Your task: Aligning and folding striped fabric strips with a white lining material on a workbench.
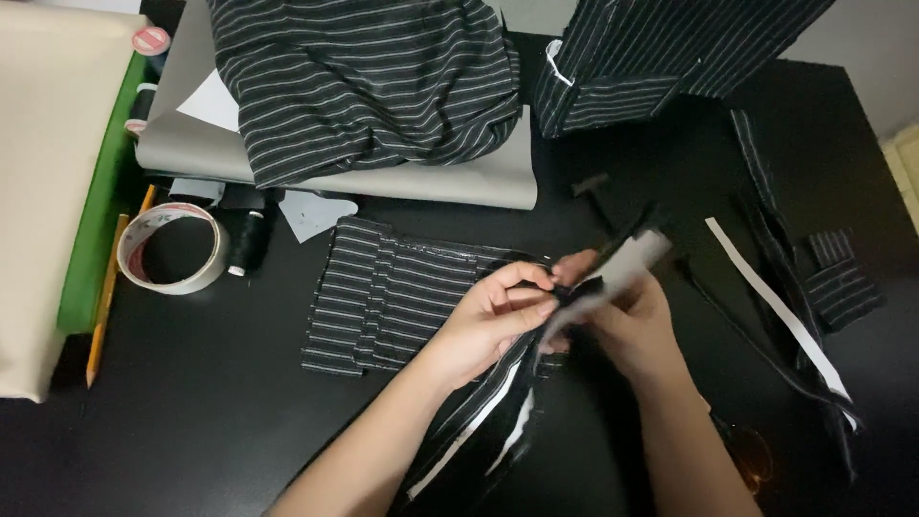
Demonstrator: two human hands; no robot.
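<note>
Pinching a narrow strip of black fabric (pixel 593 287) backed with pale grey lining, the left hand (pixel 493 321) closes thumb and forefinger on its near part; the right hand (pixel 632 321) grasps the same strip from the right, fingers curled around it. The strip sits raised above the black table (pixel 191 421) at centre, its tail running down toward the near edge between the forearms.
Just left of the hands: folded striped fabric piece (pixel 383 292), lying flat.
Right: long white strip (pixel 775 306) beside dark fabric offcuts, and a small striped scrap (pixel 842 282).
Left: tape roll (pixel 172 249), black thread spool (pixel 249 239), yellow pencil (pixel 105 302) along a green-edged board.
Far: striped garment (pixel 364 81) heaped on grey sheet material (pixel 479 177); another striped piece (pixel 651 57) at far right.
</note>
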